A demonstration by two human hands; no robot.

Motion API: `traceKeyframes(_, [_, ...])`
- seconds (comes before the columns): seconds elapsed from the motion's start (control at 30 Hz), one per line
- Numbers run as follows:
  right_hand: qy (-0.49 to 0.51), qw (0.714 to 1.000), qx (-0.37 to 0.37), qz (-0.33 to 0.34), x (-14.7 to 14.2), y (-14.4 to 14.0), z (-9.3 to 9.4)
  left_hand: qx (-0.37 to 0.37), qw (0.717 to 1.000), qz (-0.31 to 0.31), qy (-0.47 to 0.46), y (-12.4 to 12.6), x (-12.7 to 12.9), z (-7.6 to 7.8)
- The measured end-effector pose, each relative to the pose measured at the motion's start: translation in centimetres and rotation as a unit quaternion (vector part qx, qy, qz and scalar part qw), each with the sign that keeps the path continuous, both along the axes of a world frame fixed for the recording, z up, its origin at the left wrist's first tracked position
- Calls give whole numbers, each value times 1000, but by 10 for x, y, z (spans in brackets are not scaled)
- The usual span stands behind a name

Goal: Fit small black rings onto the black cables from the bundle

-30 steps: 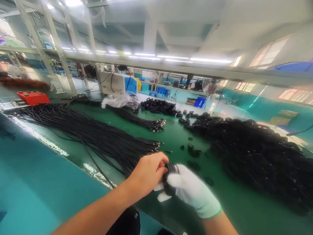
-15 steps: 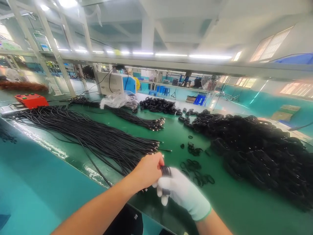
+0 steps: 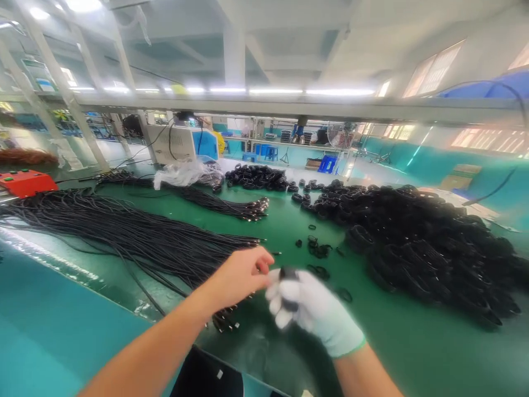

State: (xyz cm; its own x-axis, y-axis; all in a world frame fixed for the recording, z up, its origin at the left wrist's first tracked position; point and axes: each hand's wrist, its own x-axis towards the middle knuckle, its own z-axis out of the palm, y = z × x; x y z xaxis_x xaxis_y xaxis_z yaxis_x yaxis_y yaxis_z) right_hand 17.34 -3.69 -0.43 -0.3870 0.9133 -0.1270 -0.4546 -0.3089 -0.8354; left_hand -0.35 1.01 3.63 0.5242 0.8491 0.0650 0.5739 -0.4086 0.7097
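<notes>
My right hand [image 3: 306, 303] wears a white glove and is closed around a small coiled black cable [image 3: 289, 274]. The glove's fingers cover much of the coil, and motion blurs it. Bare, my left hand [image 3: 239, 275] is just left of the glove, its thumb and curled fingers apart with nothing visible between them. Beneath and beyond the left hand lies a long bundle of straight black cables [image 3: 152, 231] with shiny metal tips. A shorter cable bundle [image 3: 231, 205] is farther back.
A large heap of coiled black cables [image 3: 425, 248] covers the right of the green table [image 3: 397, 342]. Small loose black rings [image 3: 318, 248] lie mid-table. A red control box [image 3: 27, 183] stands at far left. Behind are clear plastic bags [image 3: 182, 173] and a white-and-blue machine [image 3: 177, 143].
My left hand has come off the coil, its fingers parting. My right hand still grips the coil and has shifted slightly right. The view has turned a little to the right.
</notes>
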Motion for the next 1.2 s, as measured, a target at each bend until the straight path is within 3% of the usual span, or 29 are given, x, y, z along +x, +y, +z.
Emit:
traceKeyframes(0.17, [47, 982, -4, -183, 59, 8, 15, 54, 996, -45, 56, 33, 33, -24])
traceKeyframes(0.37, [41, 984, -13, -174, 55, 9, 11, 3, 995, -89, 49, 47, 85, -66])
traceKeyframes(0.5, [-6, 976, -17, -215, 43, 12, 8, -43, 996, -75, -19, 49, 76, -58])
traceKeyframes(0.67, [-50, 965, 0, -256, 22, 22, 2, -137, 977, -37, -157, 26, 49, -38])
traceKeyframes(0.87, [7, 977, 1, -215, -4, 22, -11, -191, 954, 33, -231, 3, 50, -50])
traceKeyframes(0.97, [76, 989, -2, -129, -4, 15, -10, -202, 936, 53, -284, -4, 44, -47])
traceKeyframes(1.03, [99, 993, 2, -58, -2, 11, -8, -266, 889, 29, -372, -8, 32, -40])
traceKeyframes(1.1, [104, 994, 18, -2, 0, 9, -5, -335, 837, -32, -432, -8, 16, -32])
traceKeyframes(1.13, [102, 994, 31, 18, 1, 9, -3, -355, 825, -68, -434, -7, 8, -28])
traceKeyframes(1.2, [92, 993, 62, 41, 1, 10, 0, -367, 840, -136, -375, -1, -5, -22])
